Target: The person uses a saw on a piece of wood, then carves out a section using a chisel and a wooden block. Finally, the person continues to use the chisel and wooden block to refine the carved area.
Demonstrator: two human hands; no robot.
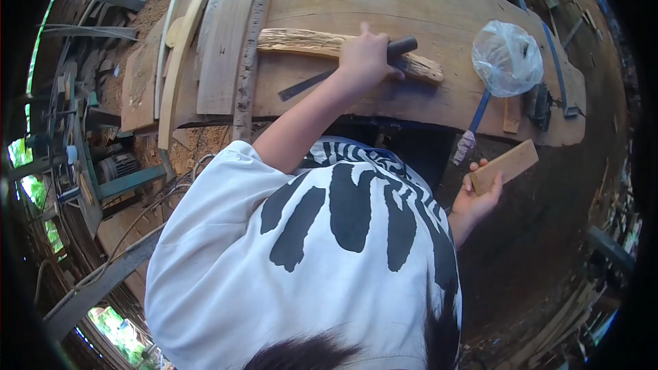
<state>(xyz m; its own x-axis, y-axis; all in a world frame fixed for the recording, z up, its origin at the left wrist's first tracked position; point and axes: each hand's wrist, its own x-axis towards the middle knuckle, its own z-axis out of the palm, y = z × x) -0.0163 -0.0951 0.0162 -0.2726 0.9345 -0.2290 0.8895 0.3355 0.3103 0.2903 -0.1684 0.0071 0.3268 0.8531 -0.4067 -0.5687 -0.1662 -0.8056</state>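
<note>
My left hand (pixel 363 55) is closed over a dark-handled tool (pixel 402 46) with a flat metal blade, which points to the lower left. Beneath it, a rough, pitted wooden strip (pixel 301 41) lies across the wooden bench (pixel 439 3). One finger of that hand points away from me. Off the bench's front edge, on the right, my right hand (pixel 477 195) holds a small, smooth rectangular wooden block (pixel 508 166), palm up, with the thumb against its lower side.
Long boards (pixel 229 41) and a curved wooden strip (pixel 179 55) lie on the bench's left side. A clear plastic bag (pixel 507 58), a blue rod (pixel 480 111) with a wrapped end and a dark block (pixel 540 106) are at right. Machinery (pixel 118 166) stands at left.
</note>
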